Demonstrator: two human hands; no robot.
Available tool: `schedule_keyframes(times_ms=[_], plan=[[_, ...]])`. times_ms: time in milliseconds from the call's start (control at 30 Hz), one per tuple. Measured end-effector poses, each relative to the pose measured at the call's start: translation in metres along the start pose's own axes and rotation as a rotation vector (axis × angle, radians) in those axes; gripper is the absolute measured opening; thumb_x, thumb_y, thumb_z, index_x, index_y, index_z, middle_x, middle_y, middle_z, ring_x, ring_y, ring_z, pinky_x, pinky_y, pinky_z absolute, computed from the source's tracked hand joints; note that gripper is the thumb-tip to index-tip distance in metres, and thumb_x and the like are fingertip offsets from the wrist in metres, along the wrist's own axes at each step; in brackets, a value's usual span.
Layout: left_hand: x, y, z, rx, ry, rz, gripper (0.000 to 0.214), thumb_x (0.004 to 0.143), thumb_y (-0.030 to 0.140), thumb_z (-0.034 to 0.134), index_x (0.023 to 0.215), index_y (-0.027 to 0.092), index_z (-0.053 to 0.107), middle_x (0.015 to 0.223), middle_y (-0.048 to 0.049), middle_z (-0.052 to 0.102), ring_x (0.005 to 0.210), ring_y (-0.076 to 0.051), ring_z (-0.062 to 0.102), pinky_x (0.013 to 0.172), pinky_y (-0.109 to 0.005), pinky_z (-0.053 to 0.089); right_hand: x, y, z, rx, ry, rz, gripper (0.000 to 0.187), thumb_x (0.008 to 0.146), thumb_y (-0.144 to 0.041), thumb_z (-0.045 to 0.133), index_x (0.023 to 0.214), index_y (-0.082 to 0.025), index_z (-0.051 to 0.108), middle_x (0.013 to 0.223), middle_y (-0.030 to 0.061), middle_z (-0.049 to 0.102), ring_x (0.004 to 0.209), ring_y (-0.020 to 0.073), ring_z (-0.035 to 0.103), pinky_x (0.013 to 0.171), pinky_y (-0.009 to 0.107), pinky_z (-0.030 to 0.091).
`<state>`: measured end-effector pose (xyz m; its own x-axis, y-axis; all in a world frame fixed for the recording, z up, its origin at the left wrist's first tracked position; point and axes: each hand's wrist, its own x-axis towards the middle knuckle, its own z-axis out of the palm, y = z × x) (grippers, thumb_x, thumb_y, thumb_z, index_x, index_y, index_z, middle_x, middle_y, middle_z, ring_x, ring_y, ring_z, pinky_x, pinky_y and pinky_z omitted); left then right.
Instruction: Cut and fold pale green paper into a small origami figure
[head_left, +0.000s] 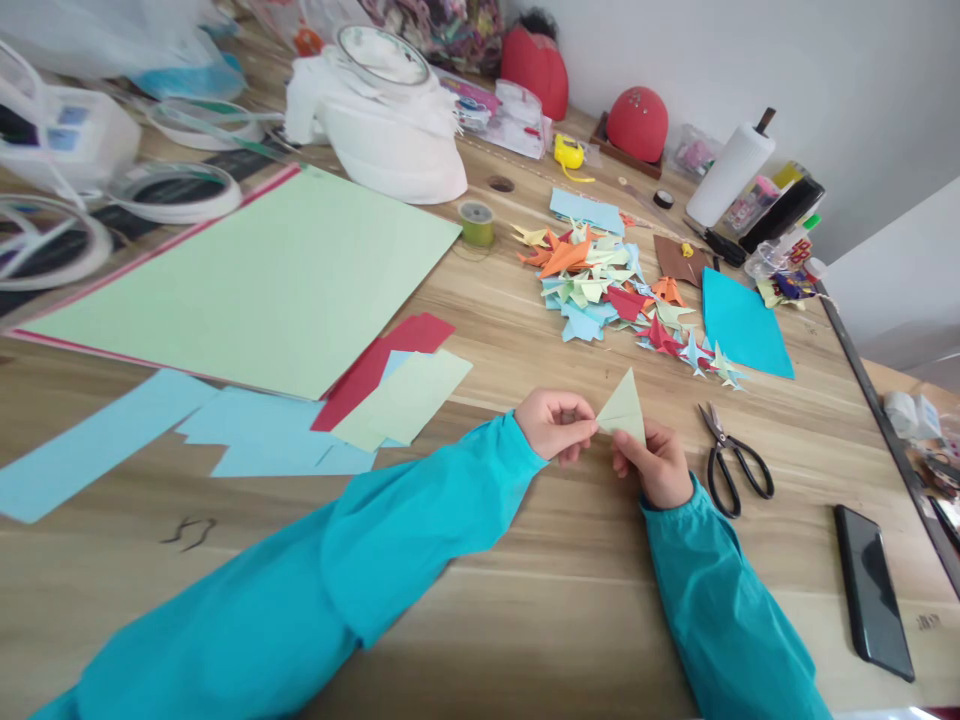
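Note:
A pale green folded paper triangle [625, 404] is held up between my two hands, its tip pointing away from me. My left hand [559, 424] pinches its left corner between thumb and fingers. On the lower right edge, my right hand [655, 460] grips the paper with the thumb on top. Just right of that hand lie black-handled scissors [726, 450], their blades slightly apart. Beyond my hands is a heap of folded paper shapes [585, 265] in orange, red, green, yellow and blue.
Left are a large green paper stack [270, 270], blue strips [262, 430], green cut pieces [409, 395] and red pieces [375, 365]. A thread spool [478, 226] stands beyond. A turquoise sheet [742, 320] lies right, a phone [872, 590] near the right edge. White bundles, bottles and red domes line the back.

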<state>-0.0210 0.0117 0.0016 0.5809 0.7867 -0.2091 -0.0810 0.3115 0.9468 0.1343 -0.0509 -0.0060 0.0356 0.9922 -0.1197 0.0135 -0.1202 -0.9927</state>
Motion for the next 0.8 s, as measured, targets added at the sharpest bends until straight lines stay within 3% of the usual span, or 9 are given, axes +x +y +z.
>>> schedule_keyframes(times_ms=[267, 800], plan=[[0.002, -0.011, -0.001, 0.124, -0.114, -0.003, 0.021, 0.062, 0.026, 0.061, 0.05, 0.012, 0.052, 0.04, 0.0018, 0.052, 0.032, -0.007, 0.048, 0.03, -0.016, 0.036, -0.001, -0.009, 0.005, -0.031, -0.035, 0.023, 0.023, 0.07, -0.034, 0.063, 0.059, -0.015, 0.058, 0.045, -0.0017, 0.055, 0.038, 0.008, 0.046, 0.038, 0.02, 0.038], [0.0, -0.002, -0.011, -0.019, -0.347, -0.068, 0.015, 0.065, 0.018, 0.051, 0.062, 0.009, 0.062, 0.051, -0.0044, 0.062, 0.037, -0.01, 0.055, 0.034, -0.017, 0.031, 0.001, -0.005, -0.003, 0.205, 0.007, 0.117, 0.018, 0.064, -0.023, 0.063, 0.048, -0.014, 0.06, 0.035, -0.0018, 0.053, 0.028, 0.007, 0.041, 0.029, 0.019, 0.028]])
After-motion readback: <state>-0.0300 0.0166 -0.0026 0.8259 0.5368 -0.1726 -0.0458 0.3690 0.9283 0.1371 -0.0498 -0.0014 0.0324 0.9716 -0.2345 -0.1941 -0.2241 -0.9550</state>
